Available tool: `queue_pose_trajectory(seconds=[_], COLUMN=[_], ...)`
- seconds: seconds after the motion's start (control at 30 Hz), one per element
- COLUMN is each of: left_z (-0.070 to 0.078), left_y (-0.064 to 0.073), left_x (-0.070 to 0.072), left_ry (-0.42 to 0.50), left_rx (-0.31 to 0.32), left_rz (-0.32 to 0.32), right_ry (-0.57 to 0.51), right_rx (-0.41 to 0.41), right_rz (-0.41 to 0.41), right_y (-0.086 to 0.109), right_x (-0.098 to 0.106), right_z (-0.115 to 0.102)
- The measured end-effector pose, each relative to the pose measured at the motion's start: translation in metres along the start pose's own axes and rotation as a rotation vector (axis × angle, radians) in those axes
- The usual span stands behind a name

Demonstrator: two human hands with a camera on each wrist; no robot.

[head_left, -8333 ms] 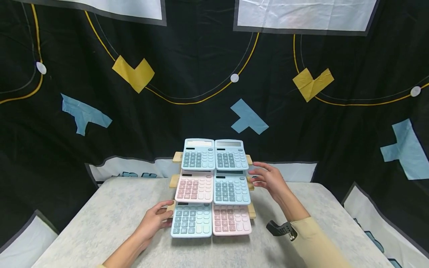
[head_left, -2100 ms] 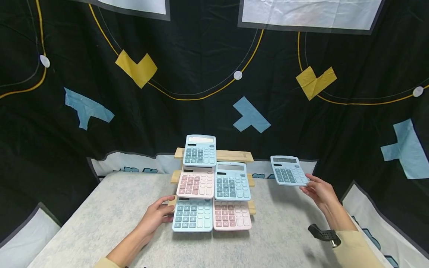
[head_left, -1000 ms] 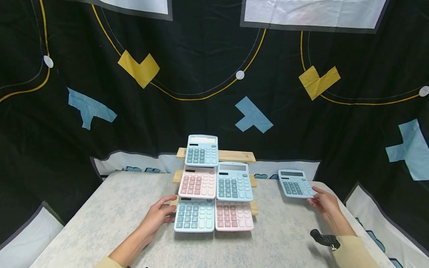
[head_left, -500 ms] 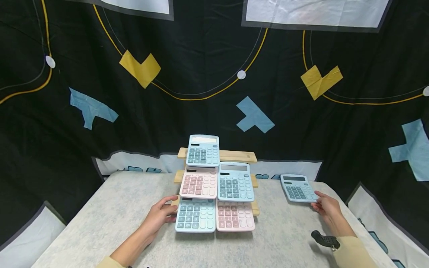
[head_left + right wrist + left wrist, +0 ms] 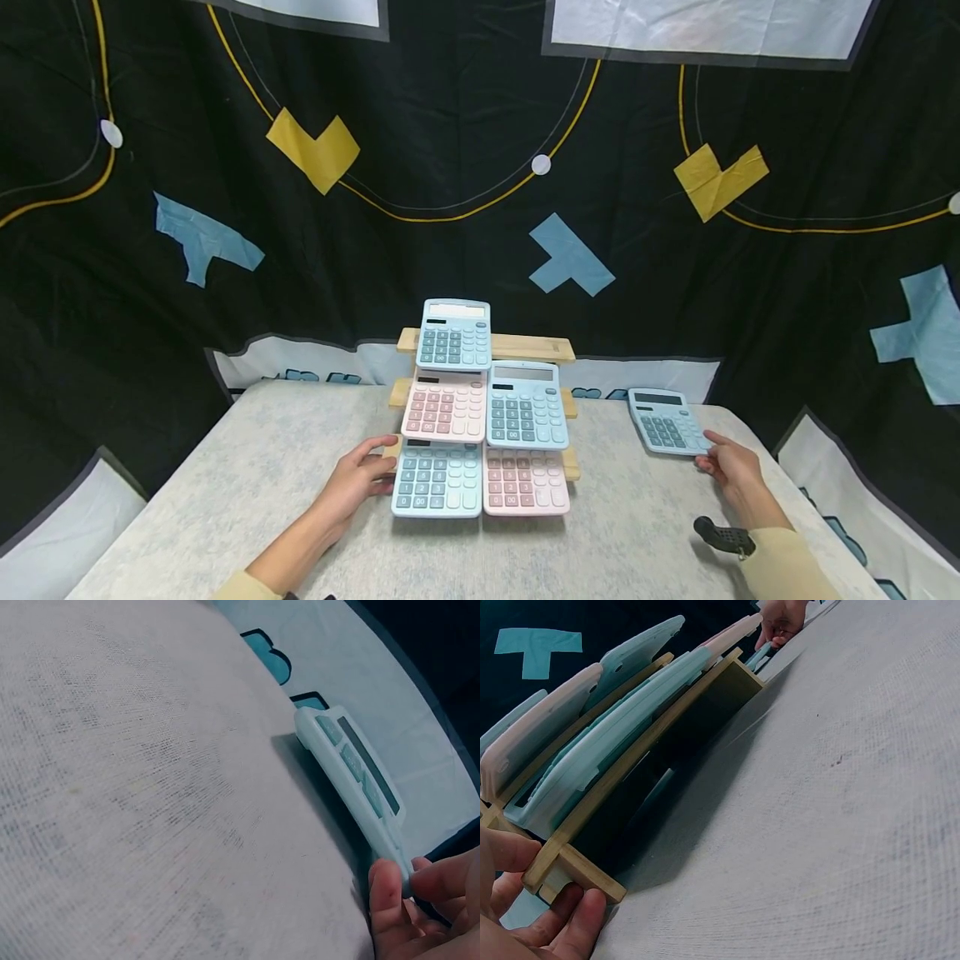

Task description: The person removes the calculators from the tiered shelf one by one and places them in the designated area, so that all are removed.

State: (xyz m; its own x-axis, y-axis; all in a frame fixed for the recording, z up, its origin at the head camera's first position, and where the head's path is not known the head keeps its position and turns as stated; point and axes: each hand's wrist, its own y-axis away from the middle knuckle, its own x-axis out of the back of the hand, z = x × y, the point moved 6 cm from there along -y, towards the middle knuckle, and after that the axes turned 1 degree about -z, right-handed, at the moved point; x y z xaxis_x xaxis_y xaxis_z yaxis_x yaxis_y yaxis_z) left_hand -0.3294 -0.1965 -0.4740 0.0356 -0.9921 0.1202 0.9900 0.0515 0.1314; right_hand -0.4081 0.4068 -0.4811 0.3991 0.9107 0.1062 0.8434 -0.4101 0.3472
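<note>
A three-tier wooden rack (image 5: 532,347) stands on the table with calculators leaning on it. My left hand (image 5: 352,479) grips the lowest tier's left end; in the left wrist view its thumb and fingers wrap the wood (image 5: 592,871). On the top tier, one blue calculator (image 5: 453,336) sits at the left, and bare wood shows at the right. A pink calculator (image 5: 444,407) and a blue one (image 5: 527,406) fill the middle. Below are another blue calculator (image 5: 437,480) and a pink one (image 5: 527,483). Right of the rack, my right hand (image 5: 731,471) pinches the lower right corner of a blue calculator (image 5: 360,776).
The pale cloth-covered table (image 5: 600,542) extends in front of and beside the rack. Behind it hangs a black printed curtain (image 5: 420,275) with a white lower border (image 5: 652,372). A black strap (image 5: 723,536) circles my right wrist.
My right hand has taken the top-right blue calculator off the rack, carried it right and lowered it to the table. Over the last half second almost nothing moves. My left hand keeps its grip.
</note>
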Motion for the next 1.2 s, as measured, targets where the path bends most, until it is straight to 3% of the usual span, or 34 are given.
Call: queue_pose_trajectory(seconds=[0.43,1.2], left_z=[-0.001,-0.0016], left_y=[-0.0003,-0.0024], left_x=[0.0002,-0.001], left_ry=[0.009,-0.02], left_rx=[-0.008,-0.016], left_rz=[0.001,-0.013], right_ry=[0.008,-0.041], right_rx=[0.045,0.019], right_rz=[0.02,0.069], right_y=[0.0026,0.0028], right_x=[0.0015,0.0031], right_z=[-0.0005,0.0085])
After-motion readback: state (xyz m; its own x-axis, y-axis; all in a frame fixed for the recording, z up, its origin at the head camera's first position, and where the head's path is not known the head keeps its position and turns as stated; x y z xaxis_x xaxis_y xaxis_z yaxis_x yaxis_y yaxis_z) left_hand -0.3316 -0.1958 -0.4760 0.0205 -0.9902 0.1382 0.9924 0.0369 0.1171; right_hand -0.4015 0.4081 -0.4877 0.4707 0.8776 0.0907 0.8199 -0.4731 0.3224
